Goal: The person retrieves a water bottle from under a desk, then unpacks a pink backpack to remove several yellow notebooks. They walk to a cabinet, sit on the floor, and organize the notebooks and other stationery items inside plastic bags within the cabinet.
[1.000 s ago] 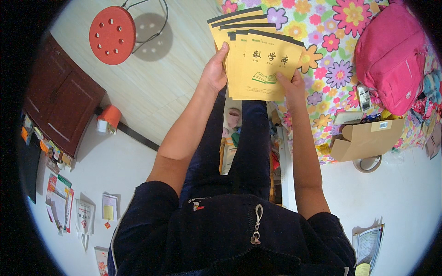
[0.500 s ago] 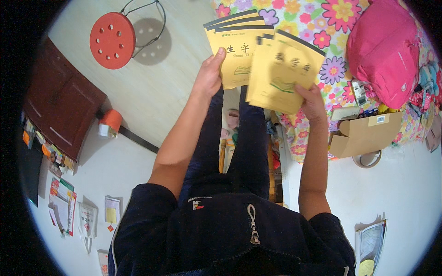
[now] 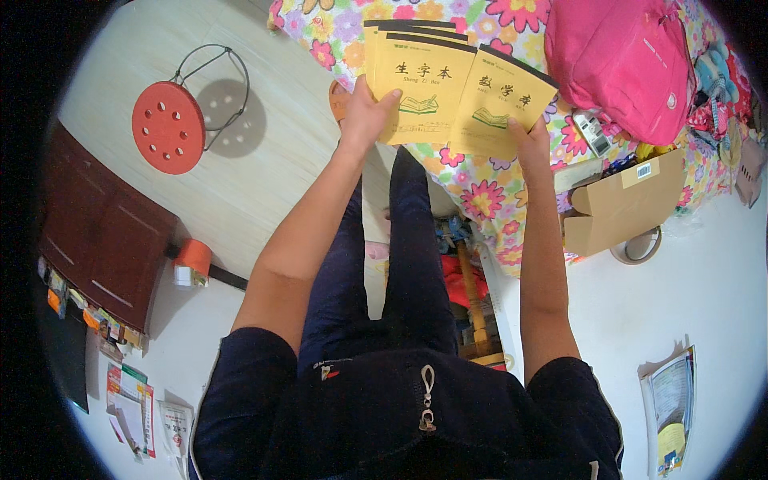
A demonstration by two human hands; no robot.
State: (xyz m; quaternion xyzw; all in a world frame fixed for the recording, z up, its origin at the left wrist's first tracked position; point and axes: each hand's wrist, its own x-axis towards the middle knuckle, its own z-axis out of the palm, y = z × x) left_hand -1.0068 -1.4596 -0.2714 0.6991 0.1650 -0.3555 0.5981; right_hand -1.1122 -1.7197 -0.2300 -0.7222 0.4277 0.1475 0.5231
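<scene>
Several fanned yellow booklets [image 3: 422, 92] with dark upper edges are gripped at the top centre of the frame by the left hand [image 3: 370, 116], its thumb pressed on the front, its other fingers mostly hidden. Just right of them, another yellow booklet [image 3: 500, 104] is pinched near its lower right corner by the right hand [image 3: 532, 146]; whether more lie behind it cannot be told. A pink backpack [image 3: 620, 64] is seen at upper right, on floral cloth [image 3: 488, 198].

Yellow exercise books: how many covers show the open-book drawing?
2: the left front cover in the left hand, the right front cover in the right hand. More exercise books peek out behind the left one; others may be hidden.
</scene>
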